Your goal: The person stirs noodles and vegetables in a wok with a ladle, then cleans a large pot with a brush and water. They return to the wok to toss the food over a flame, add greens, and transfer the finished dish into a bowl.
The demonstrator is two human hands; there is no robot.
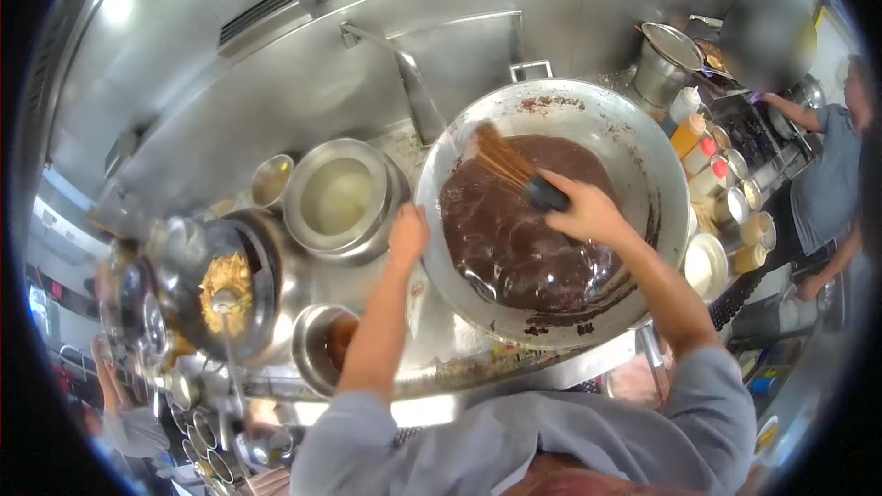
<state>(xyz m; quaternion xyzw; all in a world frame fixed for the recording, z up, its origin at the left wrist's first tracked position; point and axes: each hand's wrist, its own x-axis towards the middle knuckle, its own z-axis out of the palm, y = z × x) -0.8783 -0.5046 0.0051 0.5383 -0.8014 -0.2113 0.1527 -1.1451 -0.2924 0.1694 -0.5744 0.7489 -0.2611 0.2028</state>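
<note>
Gripping a brown-bristled, black-handled brush (pixel 503 161) with our right hand (pixel 588 213), over brown sauce (pixel 542 257) in wide silver pan (pixel 657 138). Left hand (pixel 408 235) curled beside pan; grip unclear. Brush probably light, stiff; hold by handle (pixel 547 193).

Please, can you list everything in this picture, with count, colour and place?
large pan: one, silver, centre
sauce: one pool, dark brown, in large pan
brush: one, tan, black handle, over sauce
pot: one, silver, pale liquid inside, left of large pan
wok: one, dark, yellowish food inside, farther left
ladle: one, silver, in wok
faucet: one, silver, back wall
squeeze bottles: several, white and orange, right
other people: two, grey tops, left and right edges
smaller vessels: many, mostly silver, both sides, too blurred to count
left grip: one, bare, at large pan's rim
right grip: one, bare, around brush handle
sleeves: two, grey, bottom
</note>
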